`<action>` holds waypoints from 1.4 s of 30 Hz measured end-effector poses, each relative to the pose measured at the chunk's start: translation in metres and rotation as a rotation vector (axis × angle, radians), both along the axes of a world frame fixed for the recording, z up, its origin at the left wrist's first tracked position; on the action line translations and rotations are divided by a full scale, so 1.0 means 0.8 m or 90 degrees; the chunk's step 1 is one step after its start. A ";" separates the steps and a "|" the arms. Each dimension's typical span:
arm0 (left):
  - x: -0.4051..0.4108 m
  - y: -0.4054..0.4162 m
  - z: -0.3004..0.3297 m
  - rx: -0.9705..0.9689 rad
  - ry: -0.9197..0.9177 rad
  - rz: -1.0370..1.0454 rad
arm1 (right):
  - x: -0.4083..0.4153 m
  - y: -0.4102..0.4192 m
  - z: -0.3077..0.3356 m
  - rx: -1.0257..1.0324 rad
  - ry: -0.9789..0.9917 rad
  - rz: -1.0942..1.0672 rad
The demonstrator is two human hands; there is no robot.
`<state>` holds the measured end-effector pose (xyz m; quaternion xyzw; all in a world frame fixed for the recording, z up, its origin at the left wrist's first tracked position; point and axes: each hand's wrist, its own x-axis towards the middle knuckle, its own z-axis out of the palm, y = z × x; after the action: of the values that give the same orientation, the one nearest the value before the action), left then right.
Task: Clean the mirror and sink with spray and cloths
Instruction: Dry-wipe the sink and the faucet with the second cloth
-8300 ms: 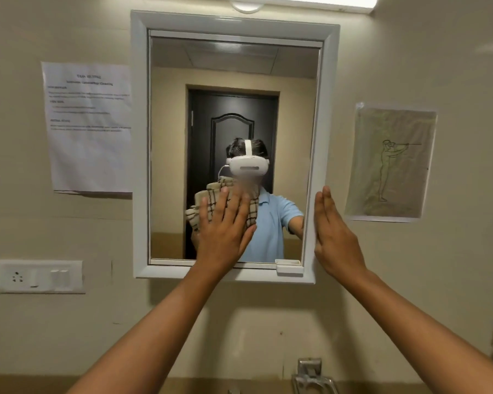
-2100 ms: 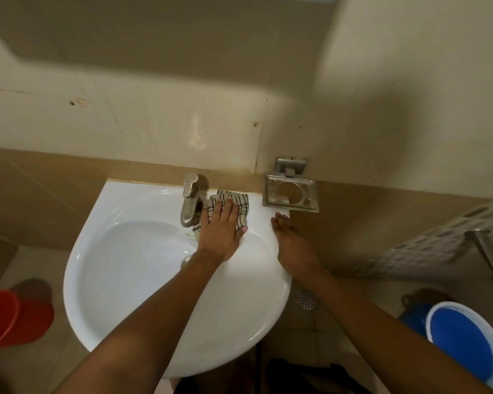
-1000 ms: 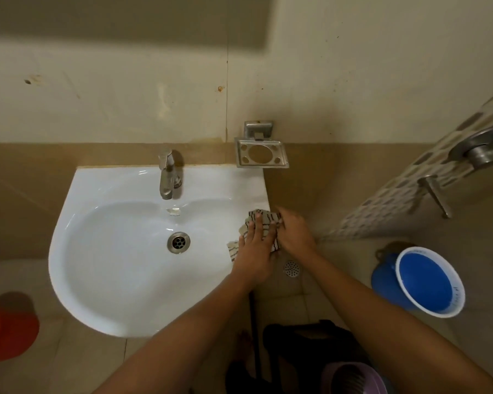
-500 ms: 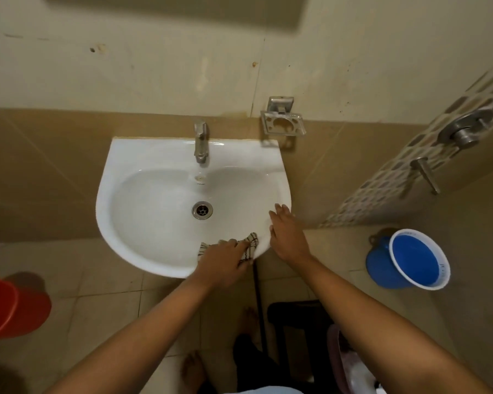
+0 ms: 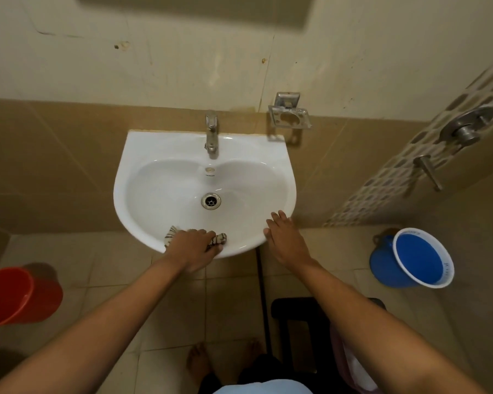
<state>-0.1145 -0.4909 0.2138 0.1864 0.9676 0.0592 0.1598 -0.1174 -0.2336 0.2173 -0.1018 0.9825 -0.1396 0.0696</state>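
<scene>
Two hands at the sink [image 5: 137, 177] rim: left hand [image 5: 192, 245] gripping cloth [image 5: 220, 239], right hand [image 5: 285, 237] flat, open (buckets [image 5: 410, 258] flanking).

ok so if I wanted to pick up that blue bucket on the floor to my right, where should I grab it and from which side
Take the blue bucket by its white rim, coming down from above on the side nearest you. It stands upright and open-mouthed with clear floor around it. A dark fitting shows at its far-left edge, possibly a handle mount, but no handle is clearly visible, so the rim is the safer grip.
</scene>
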 end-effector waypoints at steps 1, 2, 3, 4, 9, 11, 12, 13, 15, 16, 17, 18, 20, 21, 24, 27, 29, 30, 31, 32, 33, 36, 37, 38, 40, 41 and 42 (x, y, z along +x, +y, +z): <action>0.000 0.013 0.001 0.013 -0.015 0.010 | -0.001 0.002 0.000 -0.003 0.001 0.010; 0.000 0.027 0.000 0.032 -0.029 0.020 | -0.001 0.004 0.000 -0.004 0.000 0.018; -0.001 0.043 0.000 0.052 -0.038 0.031 | -0.002 0.007 0.000 -0.005 -0.003 0.028; -0.002 0.060 -0.002 0.072 -0.043 0.042 | -0.003 0.011 0.000 -0.010 -0.009 0.037; -0.011 0.133 0.000 0.115 -0.025 0.065 | -0.006 0.030 0.003 -0.047 -0.022 0.087; -0.009 0.141 0.000 0.108 0.012 0.074 | -0.007 0.032 0.002 -0.041 -0.019 0.102; -0.007 0.141 -0.001 0.106 0.032 0.071 | -0.007 0.032 0.003 -0.029 -0.016 0.106; -0.003 0.138 -0.003 0.101 0.053 0.064 | -0.009 0.031 0.004 -0.009 -0.011 0.115; 0.007 0.126 -0.005 0.077 0.092 0.040 | -0.014 0.029 0.004 0.036 0.009 0.127; 0.012 0.117 -0.006 0.061 0.109 0.030 | -0.016 0.027 0.002 0.049 0.017 0.126; 0.017 0.107 -0.007 0.048 0.123 0.020 | -0.018 0.026 0.001 0.057 0.025 0.121; 0.023 0.095 -0.008 0.036 0.138 0.013 | -0.019 0.024 0.000 0.062 0.031 0.118; 0.033 0.067 -0.008 0.022 0.171 -0.007 | -0.019 0.020 -0.002 0.065 0.041 0.124; 0.039 0.052 -0.008 0.018 0.189 -0.017 | -0.018 0.017 -0.003 0.061 0.044 0.134; 0.049 0.008 -0.008 0.007 0.220 -0.041 | -0.014 0.008 -0.003 0.040 0.041 0.163; 0.047 -0.039 -0.006 -0.006 0.188 -0.046 | -0.012 -0.005 -0.005 0.042 0.034 0.180; 0.040 -0.071 -0.003 -0.014 0.163 -0.051 | -0.014 -0.013 -0.007 0.046 0.030 0.179; 0.036 -0.087 -0.001 -0.018 0.154 -0.056 | -0.016 -0.017 -0.007 0.046 0.033 0.174; 0.030 -0.100 0.001 -0.023 0.146 -0.061 | -0.018 -0.019 -0.008 0.047 0.037 0.167; 0.024 -0.112 0.003 -0.030 0.135 -0.065 | -0.020 -0.020 -0.007 0.051 0.038 0.158; 0.016 -0.123 0.003 -0.041 0.117 -0.069 | -0.023 -0.021 -0.008 0.057 0.036 0.148; -0.015 -0.146 0.008 -0.080 0.057 -0.079 | -0.029 -0.024 -0.008 0.082 0.021 0.108; -0.027 -0.150 0.011 -0.094 0.037 -0.081 | -0.029 -0.024 -0.007 0.087 0.016 0.095; -0.040 -0.155 0.014 -0.111 0.018 -0.086 | -0.030 -0.026 -0.008 0.089 0.013 0.082; -0.066 -0.164 0.015 -0.162 -0.011 -0.098 | -0.032 -0.031 -0.008 0.092 0.016 0.055; -0.078 -0.167 0.013 -0.192 -0.021 -0.107 | -0.032 -0.032 -0.008 0.093 0.010 0.043; -0.088 -0.167 0.010 -0.223 -0.027 -0.116 | -0.031 -0.033 -0.008 0.097 0.006 0.031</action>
<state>-0.1849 -0.6247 0.2216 0.2410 0.9386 -0.1212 0.2149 -0.1424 -0.2598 0.2107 -0.1212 0.9878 -0.0624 0.0757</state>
